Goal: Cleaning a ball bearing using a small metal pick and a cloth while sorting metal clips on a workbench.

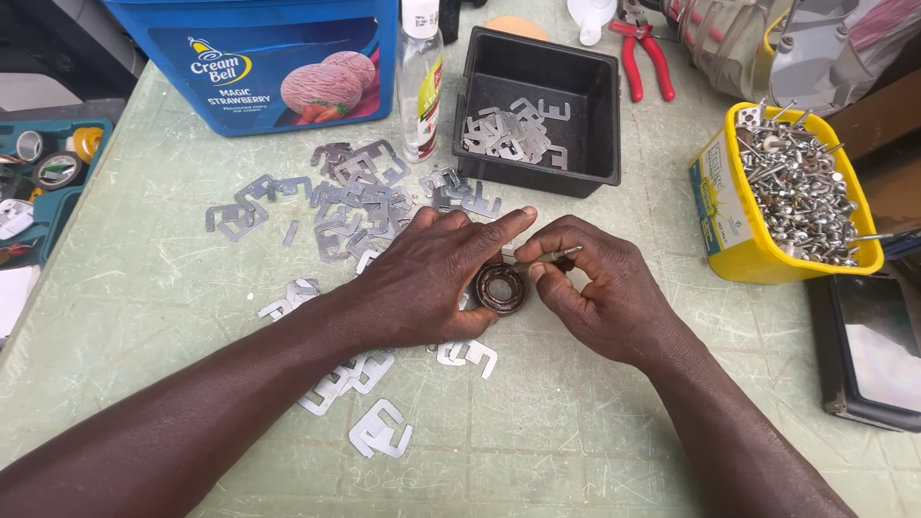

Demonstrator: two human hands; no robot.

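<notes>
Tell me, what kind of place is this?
Probably a repair workbench. There are red pliers, a yellow tub of screws and loose metal plates, and both hands work on a small coil.

Brown coil, grey metal, pale green table

Between the hands, the coil (501, 289) is dark reddish-brown; the plates (355, 197) beyond the left hand (432, 283) are dull silver-grey; the tray (595, 125) is black; right of the right hand (600, 293), the tub (729, 240) is yellow.

Left hand (422, 283) covering part of brown coil (501, 289). Blue tub (259, 58) and red pliers (643, 48) running off top edge.
</notes>
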